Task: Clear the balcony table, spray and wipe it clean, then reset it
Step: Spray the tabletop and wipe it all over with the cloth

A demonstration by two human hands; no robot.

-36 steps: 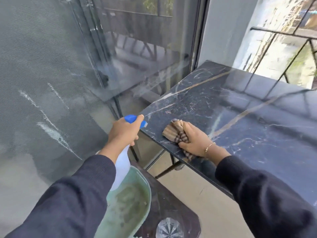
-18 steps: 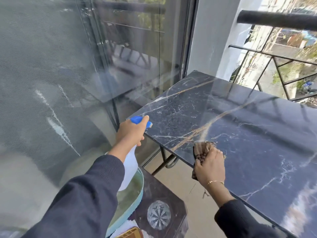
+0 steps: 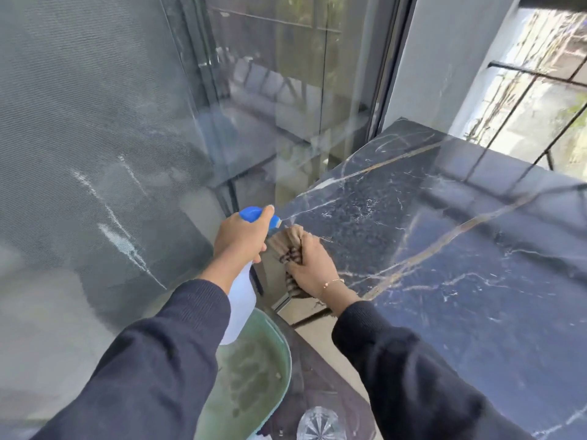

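So both hands are up at the near left corner of the balcony table [image 3: 460, 249], the one with the black marble-look top with white and gold veins. The left hand [image 3: 241, 238] is wrapped around the neck of a spray bottle [image 3: 239, 308], white body and blue trigger head, fingers curled on it and the forefinger lying along the top of the blue part, with the nozzle aimed over the table corner. There's a faint streak of mist past the nozzle, but it's blurry so I can't swear to it. The right hand [image 3: 313, 265] is bunched tight on a tan checked cloth [image 3: 287, 241], which sits right at the table's edge; part of the cloth sticks out above the knuckles and a bit hangs below the hand, off the edge. The 2 hands are just beside each other, nearly touching. There's a thin gold bracelet [image 3: 332, 284] on the right wrist, and dark sleeves on both arms. Down below the arms there's a lower dark surface [image 3: 320, 376] holding a pale green dish [image 3: 254, 376] and a cut-glass piece [image 3: 320, 425]. A glass door [image 3: 286, 90] with a mesh screen [image 3: 79, 106] is on the left, and a metal railing [image 3: 533, 77] runs behind the table.
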